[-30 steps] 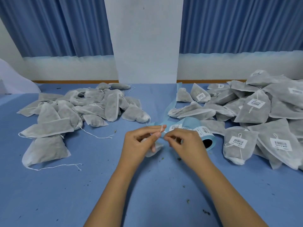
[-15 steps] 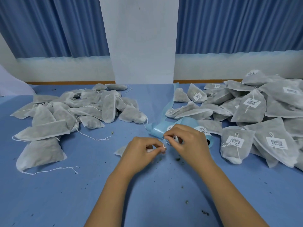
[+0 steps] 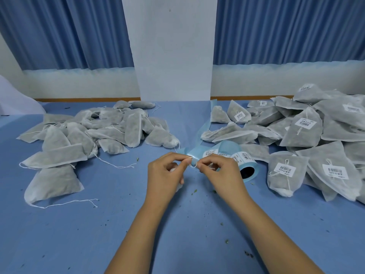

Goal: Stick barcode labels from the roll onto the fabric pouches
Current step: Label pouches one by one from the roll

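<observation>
My left hand and my right hand meet fingertip to fingertip above the blue table, pinching the thin white drawstring of one fabric pouch. That pouch is almost wholly hidden under my left palm. Just behind my right hand lies the label roll, on its side, with barcode labels on a pale blue liner. Its empty liner strip trails away toward the wall. Unlabelled pouches are heaped at left, labelled pouches at right.
The blue table carries small green crumbs near my forearms. A loose pouch with a long string lies front left. A white panel and blue curtains stand behind the table's far edge.
My left hand, which had dropped lower half a second ago, has come back up level with the right. The fingertips are close again on the drawstring.
</observation>
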The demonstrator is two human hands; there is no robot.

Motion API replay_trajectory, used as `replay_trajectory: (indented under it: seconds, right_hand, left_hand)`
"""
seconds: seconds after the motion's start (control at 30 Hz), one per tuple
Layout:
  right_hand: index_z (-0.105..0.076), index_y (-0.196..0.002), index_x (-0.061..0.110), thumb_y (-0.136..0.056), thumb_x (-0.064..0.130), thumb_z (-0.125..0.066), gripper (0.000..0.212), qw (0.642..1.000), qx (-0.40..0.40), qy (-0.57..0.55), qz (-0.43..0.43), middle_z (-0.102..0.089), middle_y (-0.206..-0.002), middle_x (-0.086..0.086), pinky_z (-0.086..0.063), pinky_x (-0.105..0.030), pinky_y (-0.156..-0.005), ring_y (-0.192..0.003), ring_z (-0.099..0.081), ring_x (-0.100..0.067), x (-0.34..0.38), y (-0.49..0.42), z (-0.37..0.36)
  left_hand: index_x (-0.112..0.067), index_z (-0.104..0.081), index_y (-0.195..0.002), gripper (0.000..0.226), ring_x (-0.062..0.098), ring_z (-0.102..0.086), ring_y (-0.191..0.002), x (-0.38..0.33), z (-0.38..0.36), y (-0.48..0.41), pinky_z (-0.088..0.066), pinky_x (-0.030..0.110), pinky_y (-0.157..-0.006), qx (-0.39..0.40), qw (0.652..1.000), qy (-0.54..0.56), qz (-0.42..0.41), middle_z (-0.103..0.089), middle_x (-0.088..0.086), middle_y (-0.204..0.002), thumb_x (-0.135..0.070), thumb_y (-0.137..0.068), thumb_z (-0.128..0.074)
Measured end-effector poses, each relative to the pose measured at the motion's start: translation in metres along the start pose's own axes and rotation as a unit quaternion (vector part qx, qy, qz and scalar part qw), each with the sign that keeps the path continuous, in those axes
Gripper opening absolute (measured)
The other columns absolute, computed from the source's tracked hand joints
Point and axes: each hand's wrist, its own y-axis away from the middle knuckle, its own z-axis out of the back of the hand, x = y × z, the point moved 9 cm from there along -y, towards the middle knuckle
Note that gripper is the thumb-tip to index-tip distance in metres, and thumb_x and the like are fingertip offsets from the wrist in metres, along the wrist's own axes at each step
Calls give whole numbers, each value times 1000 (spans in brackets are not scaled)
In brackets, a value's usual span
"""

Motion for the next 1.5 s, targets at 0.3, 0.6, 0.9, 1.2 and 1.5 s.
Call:
replay_trajectory:
  seconds: [0.3, 0.6, 0.9, 1.2, 1.5]
  right_hand:
    - [-71, -71, 15, -82, 12, -70, 11, 999, 12, -25, 23, -61, -66, 12, -36, -17, -60, -61, -47, -7, 9, 2, -1]
    - [-64, -78, 21, -84, 34, -62, 14, 997, -14, -34, 69, -62, -79, 10, -38, -17, -66, -72, -51, -13, 16, 3, 2]
    - [-63, -73, 17, -77, 3, -74, 18, 991, -66, -22, 118, -62, -75, 12, -39, -14, -69, -71, -54, -5, 25, 6, 12]
    - [-73, -71, 9, -75, 11, -78, 6, 965, -71, 92, 236, -68, -72, 4, -41, -22, -76, -70, -57, -13, 42, 11, 11]
    - [-64, -75, 10, -85, 3, -65, 12, 982, -86, 60, 155, -64, -74, 4, -40, -21, -74, -73, -54, -7, 26, 4, 20]
  left_hand:
    - [-26, -74, -73, 15, 12, -42, -40, 8, 1, -2, -42, 24, -49, 3, 997, 34, 63, -70, -3, -67, -20, -86, -72]
    - [-26, -72, -70, 19, 13, -42, -38, 12, -4, -1, -40, 24, -46, 23, 996, 31, 79, -56, -7, -47, -17, -86, -72]
    - [-17, -73, -66, 23, 22, -45, -43, 15, -16, 3, -42, 29, -51, 68, 981, 95, 152, -57, 38, -76, -15, -88, -68]
    - [-15, -75, -66, 23, 14, -53, -43, 18, -16, 5, -47, 26, -47, 69, 980, 86, 163, -59, 11, -50, -16, -89, -68]
    - [-27, -79, -77, 19, 12, -44, -39, 14, -15, 2, -40, 21, -43, 103, 987, 36, 120, -70, -5, -68, -15, -88, -69]
